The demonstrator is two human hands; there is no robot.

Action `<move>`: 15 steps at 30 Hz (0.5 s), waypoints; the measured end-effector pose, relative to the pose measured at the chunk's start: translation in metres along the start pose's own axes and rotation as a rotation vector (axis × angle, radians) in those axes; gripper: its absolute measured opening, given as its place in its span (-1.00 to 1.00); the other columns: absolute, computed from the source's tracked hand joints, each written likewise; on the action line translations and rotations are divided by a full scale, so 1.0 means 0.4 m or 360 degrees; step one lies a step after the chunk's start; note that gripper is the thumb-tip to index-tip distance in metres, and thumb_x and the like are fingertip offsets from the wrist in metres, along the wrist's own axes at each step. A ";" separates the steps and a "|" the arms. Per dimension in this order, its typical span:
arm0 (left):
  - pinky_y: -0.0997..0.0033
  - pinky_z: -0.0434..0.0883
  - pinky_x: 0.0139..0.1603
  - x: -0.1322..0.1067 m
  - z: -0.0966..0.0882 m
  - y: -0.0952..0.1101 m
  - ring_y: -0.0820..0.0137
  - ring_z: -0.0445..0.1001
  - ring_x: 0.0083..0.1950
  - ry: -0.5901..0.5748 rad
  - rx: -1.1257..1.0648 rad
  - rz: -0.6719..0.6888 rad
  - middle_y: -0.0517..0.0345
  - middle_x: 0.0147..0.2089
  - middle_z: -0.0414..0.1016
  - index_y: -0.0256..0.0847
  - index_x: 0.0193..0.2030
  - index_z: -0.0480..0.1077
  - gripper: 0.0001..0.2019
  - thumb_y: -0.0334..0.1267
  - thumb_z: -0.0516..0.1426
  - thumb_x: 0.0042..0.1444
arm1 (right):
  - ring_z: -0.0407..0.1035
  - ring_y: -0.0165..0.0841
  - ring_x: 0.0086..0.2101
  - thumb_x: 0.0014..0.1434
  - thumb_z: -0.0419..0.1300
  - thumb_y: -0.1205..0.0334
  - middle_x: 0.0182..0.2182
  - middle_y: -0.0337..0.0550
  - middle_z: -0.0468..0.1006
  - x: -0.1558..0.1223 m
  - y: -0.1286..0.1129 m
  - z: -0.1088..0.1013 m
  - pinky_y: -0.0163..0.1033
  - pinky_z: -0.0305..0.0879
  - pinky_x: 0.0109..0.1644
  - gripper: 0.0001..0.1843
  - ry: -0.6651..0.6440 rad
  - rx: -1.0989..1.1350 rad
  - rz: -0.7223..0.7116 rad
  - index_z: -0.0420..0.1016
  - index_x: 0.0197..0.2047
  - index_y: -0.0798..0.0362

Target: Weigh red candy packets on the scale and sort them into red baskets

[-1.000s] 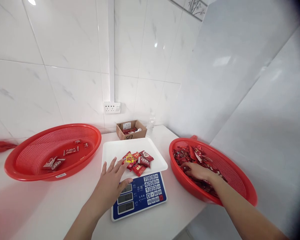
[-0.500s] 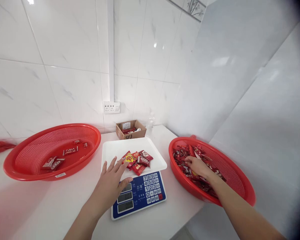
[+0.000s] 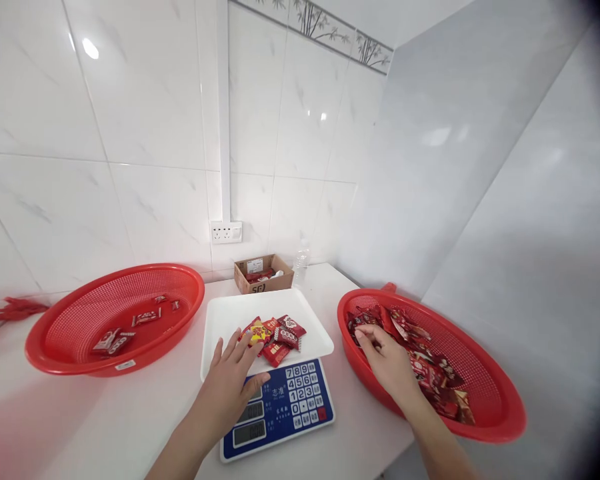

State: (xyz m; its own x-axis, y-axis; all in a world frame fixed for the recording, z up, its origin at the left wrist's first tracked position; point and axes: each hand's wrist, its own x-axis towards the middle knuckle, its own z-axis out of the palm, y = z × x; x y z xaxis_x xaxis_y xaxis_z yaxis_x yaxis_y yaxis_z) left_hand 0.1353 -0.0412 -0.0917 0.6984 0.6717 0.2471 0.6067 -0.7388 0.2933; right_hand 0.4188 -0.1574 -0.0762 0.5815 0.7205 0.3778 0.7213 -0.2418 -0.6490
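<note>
A blue digital scale [image 3: 285, 400] with a white tray [image 3: 230, 320] stands in the middle of the white counter. Several red and yellow candy packets [image 3: 274, 332] lie on the tray. My left hand [image 3: 233, 383] rests flat on the tray's front edge and the scale's displays, fingers spread, holding nothing. My right hand [image 3: 387, 360] reaches into the red basket [image 3: 490, 417] on the right, fingers pinched among the red candy packets [image 3: 430, 363] there; what they grip I cannot make out.
A second red basket [image 3: 115, 320] at the left holds a few packets. A small cardboard box [image 3: 263, 273] and a clear bottle [image 3: 301, 261] stand at the back by the wall socket [image 3: 226, 232]. Tiled walls close the corner.
My right hand has moved from deep in the right basket toward its near left side and lifted slightly. The view tilted up. My left hand stayed on the scale.
</note>
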 end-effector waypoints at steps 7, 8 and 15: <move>-0.20 -0.01 0.26 -0.002 0.020 0.019 0.10 -0.05 0.35 -0.0079 0.0045 0.0014 0.01 0.30 0.14 -0.08 0.17 0.23 -0.54 0.01 -0.07 0.19 | 0.41 -0.27 -0.26 0.10 0.00 -0.04 -0.23 -0.13 0.51 0.012 0.024 0.015 -0.16 0.31 -0.13 -0.59 -0.0178 0.0172 0.0142 0.37 -0.09 0.01; -0.20 -0.01 0.26 0.002 0.018 0.024 0.10 -0.05 0.35 -0.0090 0.0058 0.0015 -0.01 0.30 0.13 -0.10 0.18 0.23 -0.54 0.01 -0.07 0.19 | 0.41 -0.27 -0.25 0.10 0.00 -0.04 -0.23 -0.12 0.51 0.011 0.026 0.015 -0.16 0.31 -0.12 -0.59 -0.0182 0.0185 0.0139 0.37 -0.08 0.02; -0.11 0.01 0.28 0.083 0.008 0.085 0.12 -0.05 0.35 -0.0141 0.0120 0.0099 0.04 0.27 0.20 -0.13 0.16 0.24 -0.59 -0.09 -0.07 0.21 | 0.32 -0.21 -0.02 0.11 -0.04 0.17 -0.04 0.00 0.46 0.002 0.042 0.036 -0.05 0.21 0.08 -0.62 -0.0138 0.0062 -0.0129 0.37 -0.03 0.08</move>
State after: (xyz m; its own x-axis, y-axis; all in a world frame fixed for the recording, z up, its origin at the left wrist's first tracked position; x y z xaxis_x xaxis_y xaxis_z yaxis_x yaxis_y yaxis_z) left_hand 0.1803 -0.0440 -0.0765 0.7643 0.6195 0.1793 0.5857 -0.7831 0.2092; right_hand 0.4260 -0.1517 -0.0963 0.4859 0.7905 0.3729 0.7486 -0.1562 -0.6444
